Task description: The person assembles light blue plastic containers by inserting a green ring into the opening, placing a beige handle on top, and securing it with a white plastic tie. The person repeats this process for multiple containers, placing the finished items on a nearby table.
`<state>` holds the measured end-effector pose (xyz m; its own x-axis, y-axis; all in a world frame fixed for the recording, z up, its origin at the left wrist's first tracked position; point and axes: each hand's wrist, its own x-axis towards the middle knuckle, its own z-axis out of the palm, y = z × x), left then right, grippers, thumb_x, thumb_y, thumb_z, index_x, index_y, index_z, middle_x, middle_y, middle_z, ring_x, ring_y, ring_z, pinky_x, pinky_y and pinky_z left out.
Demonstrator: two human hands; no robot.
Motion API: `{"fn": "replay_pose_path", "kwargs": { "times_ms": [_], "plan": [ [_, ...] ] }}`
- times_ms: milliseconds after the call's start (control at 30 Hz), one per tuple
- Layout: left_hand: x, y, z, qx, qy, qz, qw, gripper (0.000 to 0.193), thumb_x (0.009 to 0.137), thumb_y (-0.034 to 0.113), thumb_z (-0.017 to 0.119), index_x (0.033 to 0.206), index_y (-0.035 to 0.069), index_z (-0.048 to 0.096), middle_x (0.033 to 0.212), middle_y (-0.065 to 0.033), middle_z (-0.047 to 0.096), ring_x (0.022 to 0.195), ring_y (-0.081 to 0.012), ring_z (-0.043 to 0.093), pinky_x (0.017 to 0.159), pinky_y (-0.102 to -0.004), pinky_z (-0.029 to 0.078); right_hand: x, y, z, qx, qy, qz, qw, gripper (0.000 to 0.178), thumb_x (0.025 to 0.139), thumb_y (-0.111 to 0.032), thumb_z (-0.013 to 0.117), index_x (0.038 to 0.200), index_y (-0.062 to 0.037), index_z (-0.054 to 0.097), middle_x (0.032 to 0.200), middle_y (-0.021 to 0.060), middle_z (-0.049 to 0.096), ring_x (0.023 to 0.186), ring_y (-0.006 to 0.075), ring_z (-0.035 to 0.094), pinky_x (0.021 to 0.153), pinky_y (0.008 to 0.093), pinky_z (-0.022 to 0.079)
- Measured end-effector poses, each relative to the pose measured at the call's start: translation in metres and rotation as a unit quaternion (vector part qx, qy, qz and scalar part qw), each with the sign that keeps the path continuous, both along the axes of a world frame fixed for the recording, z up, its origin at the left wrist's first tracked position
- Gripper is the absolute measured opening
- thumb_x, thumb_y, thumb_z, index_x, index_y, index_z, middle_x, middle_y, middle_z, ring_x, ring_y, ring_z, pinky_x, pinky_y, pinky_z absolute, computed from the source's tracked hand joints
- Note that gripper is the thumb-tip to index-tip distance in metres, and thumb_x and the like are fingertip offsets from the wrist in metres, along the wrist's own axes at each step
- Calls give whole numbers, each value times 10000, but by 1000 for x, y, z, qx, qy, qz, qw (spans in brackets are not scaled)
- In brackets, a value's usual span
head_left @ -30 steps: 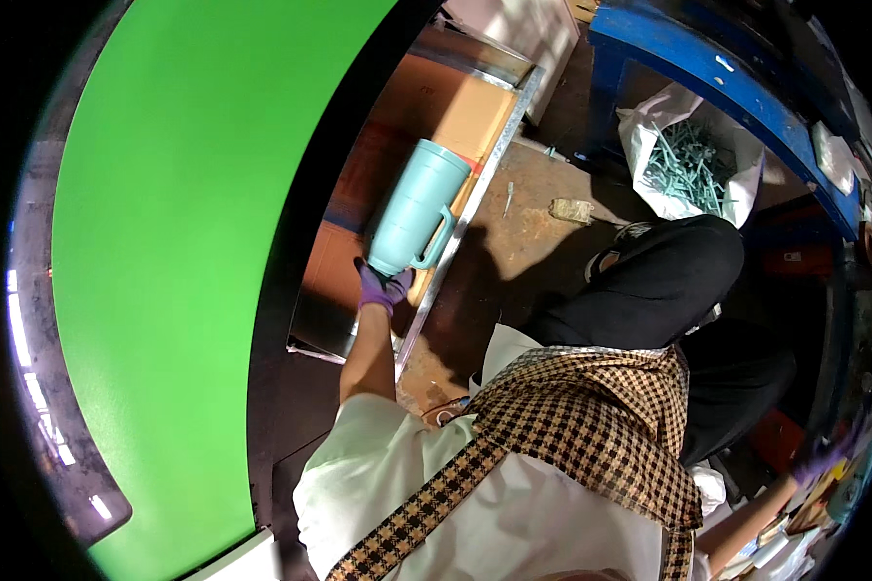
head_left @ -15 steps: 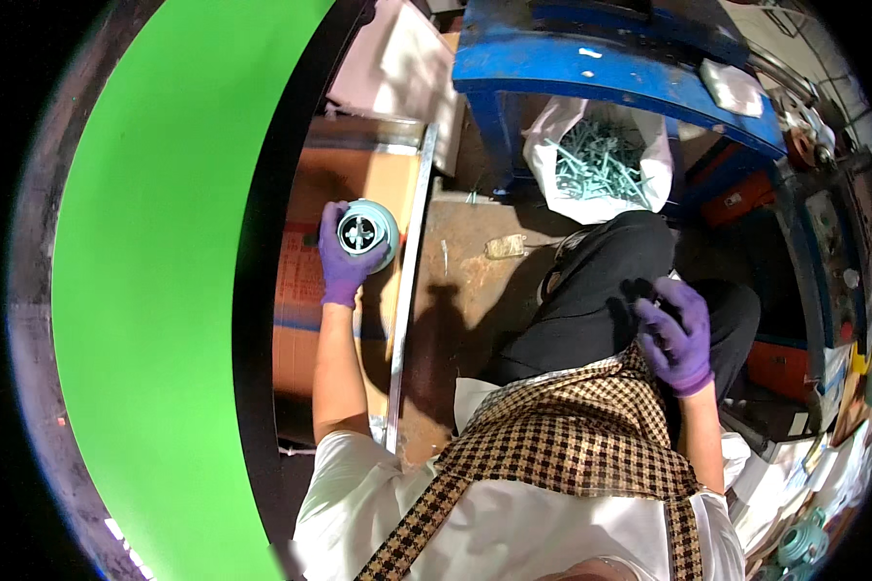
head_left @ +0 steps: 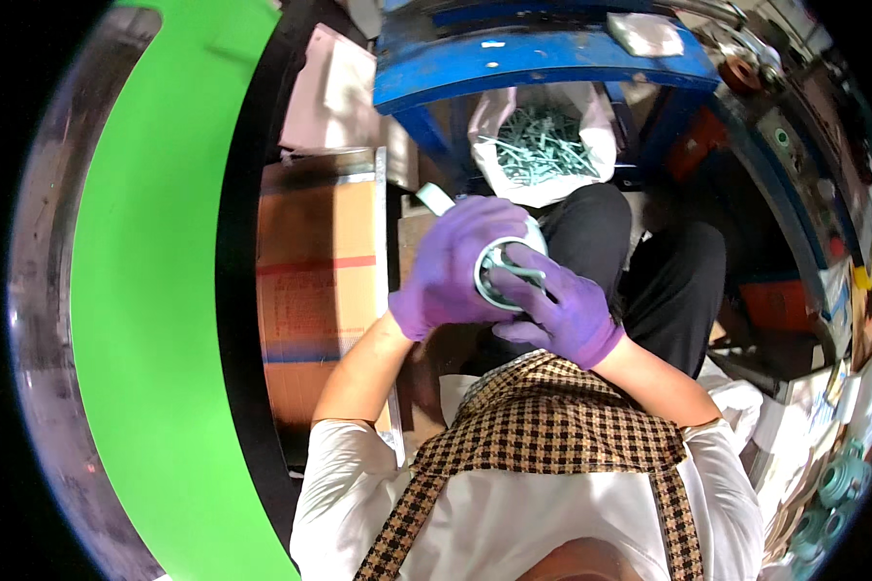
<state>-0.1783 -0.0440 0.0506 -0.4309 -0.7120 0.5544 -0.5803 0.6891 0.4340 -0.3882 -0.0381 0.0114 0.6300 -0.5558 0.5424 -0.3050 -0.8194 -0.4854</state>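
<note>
In front of my lap, my left hand, in a purple glove, wraps round a pale green hollow plastic part. Its round mouth is turned up toward me. A short stub of the same colour sticks out beyond the left fingers. My right hand, gloved in purple too, has its fingers at the mouth, closed on a thin pale green plastic piece at the opening. Most of the part's body is hidden by my hands.
To the left stand a cardboard box with a metal edge and a green belt-like surface. Ahead, a white sack of green plastic scraps sits under a blue metal bench. More green parts lie at the lower right.
My left hand has brought the pale green part from over the box to my lap, tilting it. My right hand has moved left from my thigh to its mouth. The view has shifted.
</note>
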Motion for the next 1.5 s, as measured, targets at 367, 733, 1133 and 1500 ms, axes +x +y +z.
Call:
{"fn": "replay_pose_path", "kwargs": {
  "times_ms": [367, 733, 1133, 1500],
  "plan": [
    [-88, -5, -38, 6, -118, -50, 992, 347, 722, 171, 752, 1057, 92, 704, 1128, -107, 703, 1124, -318, 645, 1066, -497, 433, -35, 34, -55, 165, 236, -165, 943, 104, 842, -129, 642, 928, -70, 643, 718, 74, 686, 624, 305, 696, 537, 378, 538],
    [-117, -19, 5, -62, -152, -137, 977, 517, 691, 296, 819, 1109, 43, 650, 1142, -127, 675, 1160, -365, 615, 1066, -531, 423, -153, 102, -37, 221, -151, -154, 951, 365, 886, -232, 645, 1216, -78, 626, 1269, 175, 629, 964, 331, 684, 770, 403, 566],
    [-101, -54, 2, -36, -84, -78, 993, 655, 631, 353, 845, 1162, 28, 643, 1167, -134, 671, 1164, -387, 602, 1073, -536, 406, -383, 257, -199, 407, 270, -680, 547, 633, 750, -126, 755, 1325, -83, 497, 1123, 213, 630, 1075, 396, 606, 920, 493, 490],
    [-93, -65, 3, -23, -32, -76, 996, 657, 557, 289, 906, 1125, 67, 662, 1158, -110, 682, 1130, -356, 629, 1052, -504, 446, -355, 226, -41, 369, 295, -707, 526, 621, 992, -331, 537, 1532, -112, 322, 1259, 233, 631, 1087, 425, 632, 886, 487, 513]
  ]
}}
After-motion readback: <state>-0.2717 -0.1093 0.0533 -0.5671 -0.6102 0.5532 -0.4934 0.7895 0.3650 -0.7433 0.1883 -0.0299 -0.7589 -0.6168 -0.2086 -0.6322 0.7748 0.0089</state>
